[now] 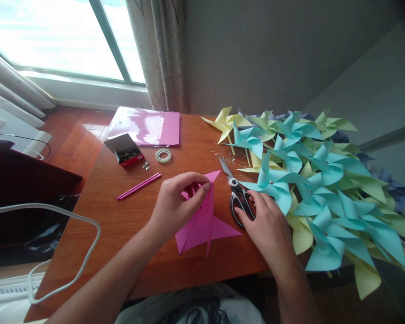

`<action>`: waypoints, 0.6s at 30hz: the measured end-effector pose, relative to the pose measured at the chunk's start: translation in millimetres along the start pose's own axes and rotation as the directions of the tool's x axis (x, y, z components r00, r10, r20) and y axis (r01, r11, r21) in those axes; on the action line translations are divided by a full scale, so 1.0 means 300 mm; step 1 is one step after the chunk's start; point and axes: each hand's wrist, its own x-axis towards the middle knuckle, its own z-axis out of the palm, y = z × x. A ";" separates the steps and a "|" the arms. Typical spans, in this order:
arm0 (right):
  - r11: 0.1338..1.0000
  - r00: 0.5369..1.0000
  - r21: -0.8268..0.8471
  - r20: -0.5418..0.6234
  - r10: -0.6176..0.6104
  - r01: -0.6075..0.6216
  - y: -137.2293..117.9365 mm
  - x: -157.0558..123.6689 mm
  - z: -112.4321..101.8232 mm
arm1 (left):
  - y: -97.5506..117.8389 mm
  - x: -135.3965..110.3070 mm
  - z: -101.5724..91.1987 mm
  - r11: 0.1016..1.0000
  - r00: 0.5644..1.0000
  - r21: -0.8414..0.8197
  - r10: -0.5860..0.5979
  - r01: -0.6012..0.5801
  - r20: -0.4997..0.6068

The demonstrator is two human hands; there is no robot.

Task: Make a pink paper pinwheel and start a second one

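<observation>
My left hand [182,198] pinches a pink paper sheet [202,227] by its upper part, thumb against fingertips. The paper has cut, pointed corners and slits, and its lower corners spread towards the table's front edge. To its right lies a pair of scissors [234,186] with black-and-white handles, blades closed and pointing away from me. The thumb and fingers of my right hand [266,222] are closed about the scissors' handles. Part of the pink paper is hidden behind my left hand.
Several finished paper pinwheels [324,180] in turquoise and yellow crowd the right side. On the left are two pink sticks [138,186], a tape roll [164,155], an open small box [131,157], metal fasteners [146,165] and a plastic-wrapped pink paper pack [171,128].
</observation>
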 end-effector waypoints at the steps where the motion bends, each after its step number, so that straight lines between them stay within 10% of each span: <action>1: 1.000 1.000 -0.007 0.006 0.005 -0.004 0.001 0.000 0.003 | 0.001 0.000 -0.001 1.000 1.000 0.000 0.001 -0.001 -0.002; 18: 0.999 0.997 -0.041 -0.074 -0.005 0.002 0.015 -0.004 0.015 | 0.005 -0.001 -0.006 1.000 1.000 -0.002 0.005 -0.006 -0.011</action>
